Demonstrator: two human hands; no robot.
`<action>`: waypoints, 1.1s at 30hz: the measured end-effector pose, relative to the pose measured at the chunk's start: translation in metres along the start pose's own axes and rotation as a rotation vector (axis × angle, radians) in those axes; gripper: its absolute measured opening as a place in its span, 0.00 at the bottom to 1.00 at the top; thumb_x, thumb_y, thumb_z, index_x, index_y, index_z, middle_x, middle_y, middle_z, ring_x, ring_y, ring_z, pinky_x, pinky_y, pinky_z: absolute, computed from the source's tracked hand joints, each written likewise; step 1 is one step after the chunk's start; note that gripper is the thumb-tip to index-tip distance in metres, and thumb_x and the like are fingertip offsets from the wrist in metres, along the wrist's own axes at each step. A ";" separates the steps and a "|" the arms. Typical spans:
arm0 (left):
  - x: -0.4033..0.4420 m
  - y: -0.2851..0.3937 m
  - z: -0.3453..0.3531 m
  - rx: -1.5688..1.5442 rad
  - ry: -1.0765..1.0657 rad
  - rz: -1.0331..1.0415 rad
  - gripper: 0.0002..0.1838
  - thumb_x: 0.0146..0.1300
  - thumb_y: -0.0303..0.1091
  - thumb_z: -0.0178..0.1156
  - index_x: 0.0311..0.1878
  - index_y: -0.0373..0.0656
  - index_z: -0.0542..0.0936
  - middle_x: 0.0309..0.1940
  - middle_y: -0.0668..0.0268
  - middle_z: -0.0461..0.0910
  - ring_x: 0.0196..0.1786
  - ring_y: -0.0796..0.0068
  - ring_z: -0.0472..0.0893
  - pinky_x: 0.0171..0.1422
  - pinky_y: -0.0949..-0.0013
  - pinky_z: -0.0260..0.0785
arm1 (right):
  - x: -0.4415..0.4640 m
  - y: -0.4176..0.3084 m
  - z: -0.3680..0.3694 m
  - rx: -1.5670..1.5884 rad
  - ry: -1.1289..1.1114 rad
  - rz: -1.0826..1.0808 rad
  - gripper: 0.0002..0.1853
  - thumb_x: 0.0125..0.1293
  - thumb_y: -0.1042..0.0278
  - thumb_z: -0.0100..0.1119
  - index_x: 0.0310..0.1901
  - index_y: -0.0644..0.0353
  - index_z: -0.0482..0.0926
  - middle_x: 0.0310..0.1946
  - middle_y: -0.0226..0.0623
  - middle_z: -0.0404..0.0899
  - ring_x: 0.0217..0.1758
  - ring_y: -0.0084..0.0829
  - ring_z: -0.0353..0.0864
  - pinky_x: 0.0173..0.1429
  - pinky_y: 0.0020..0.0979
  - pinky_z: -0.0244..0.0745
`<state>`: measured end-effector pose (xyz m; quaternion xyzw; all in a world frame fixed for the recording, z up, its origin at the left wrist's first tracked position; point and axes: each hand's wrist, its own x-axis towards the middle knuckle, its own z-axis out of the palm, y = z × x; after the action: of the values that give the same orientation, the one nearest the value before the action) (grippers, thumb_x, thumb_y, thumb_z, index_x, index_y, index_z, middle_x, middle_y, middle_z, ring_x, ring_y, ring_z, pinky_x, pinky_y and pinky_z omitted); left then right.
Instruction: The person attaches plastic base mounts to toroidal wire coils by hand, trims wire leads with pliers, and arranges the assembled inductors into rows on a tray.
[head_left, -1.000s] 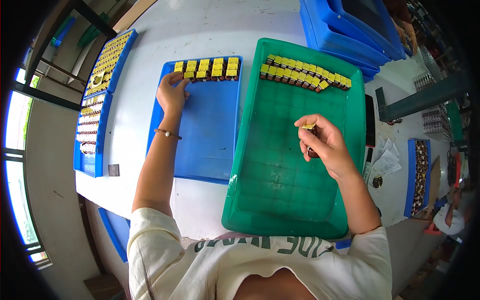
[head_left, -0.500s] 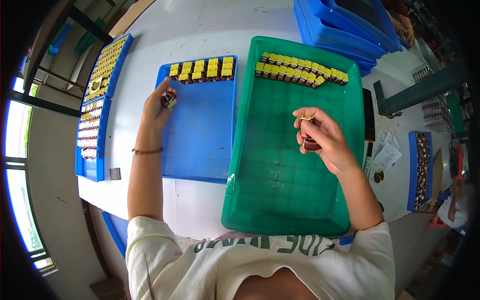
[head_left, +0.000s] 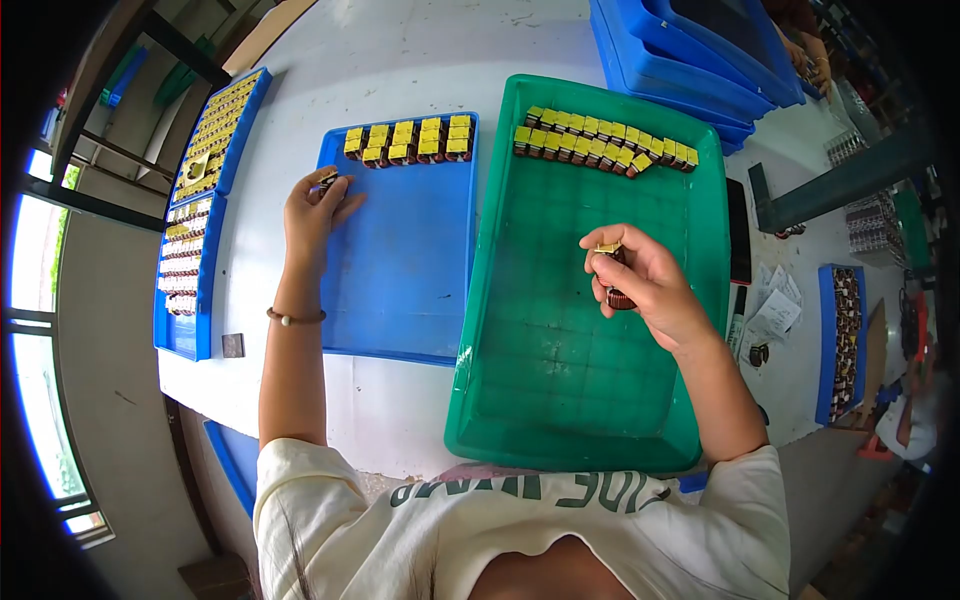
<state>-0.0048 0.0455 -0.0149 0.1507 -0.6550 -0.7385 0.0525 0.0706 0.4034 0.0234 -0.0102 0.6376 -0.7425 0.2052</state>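
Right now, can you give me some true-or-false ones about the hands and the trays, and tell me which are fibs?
1. The right hand holds a wound coil above the green tray. True.
2. The left hand is empty. False: it pinches a small part.
3. Yellow-topped parts line the green tray's far end. True.
4. The stacked trays are red. False: they are blue.
5. The left wrist wears a bracelet. True.

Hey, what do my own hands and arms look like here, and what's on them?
Your left hand and right hand are ungloved. A brown bracelet with one pale bead circles the left wrist; the right wrist shows none. The sleeves are short, loose and cream, matching the shirt.
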 end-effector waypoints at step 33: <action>0.007 -0.001 0.020 0.823 0.295 0.549 0.19 0.53 0.22 0.63 0.50 0.41 0.77 0.39 0.62 0.82 0.40 0.75 0.81 0.46 0.75 0.73 | 0.001 -0.002 -0.006 0.179 0.055 -0.023 0.20 0.63 0.75 0.55 0.56 0.62 0.68 0.34 0.34 0.75 0.30 0.20 0.71 0.33 0.20 0.70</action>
<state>-0.0167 0.0628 -0.0151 0.0841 -0.8924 -0.3495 0.2726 0.0672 0.4089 0.0242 0.0212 0.5741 -0.7987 0.1793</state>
